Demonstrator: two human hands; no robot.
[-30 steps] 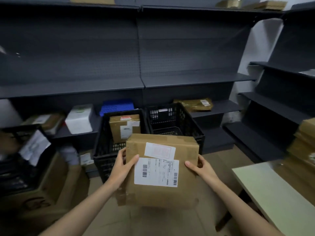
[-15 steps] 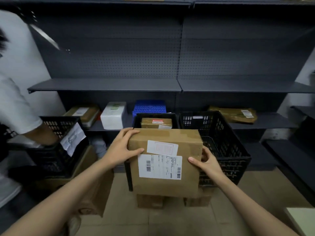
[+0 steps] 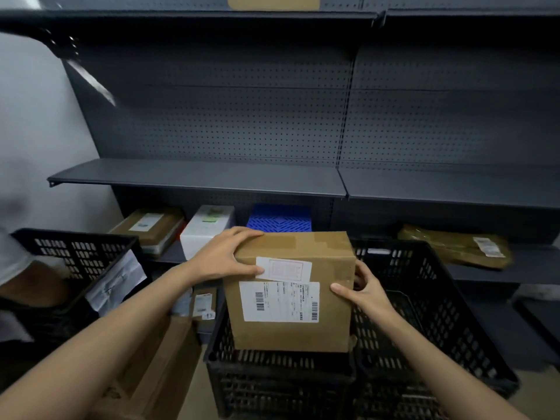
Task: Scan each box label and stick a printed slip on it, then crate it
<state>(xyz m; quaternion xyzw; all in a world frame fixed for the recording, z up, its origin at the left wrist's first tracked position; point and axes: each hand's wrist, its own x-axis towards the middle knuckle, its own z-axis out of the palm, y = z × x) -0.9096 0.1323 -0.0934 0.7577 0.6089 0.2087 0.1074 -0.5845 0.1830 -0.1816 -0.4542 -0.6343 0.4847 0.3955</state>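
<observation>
A brown cardboard box point(image 3: 291, 334) hangs over a black plastic crate point(image 3: 272, 368), its lower part inside the crate's rim. Its front face carries a white barcode label point(image 3: 280, 301) and a smaller printed slip point(image 3: 283, 269) above it. My left hand point(image 3: 224, 256) grips the box's top left corner, thumb on the front by the slip. My right hand point(image 3: 363, 291) holds the right edge, thumb on the front and fingers behind.
A second black crate point(image 3: 430, 298) stands to the right, another point(image 3: 75, 253) to the left with a paper sheet, beside a person's arm. An open carton point(image 3: 163, 368) sits lower left. The low shelf point(image 3: 485, 268) holds parcels, a white box and a blue basket.
I have stepped closer to the crates and swung left. The box has moved forward and down into the left crate's opening, hiding the box inside. My left hand shifted onto the top corner.
</observation>
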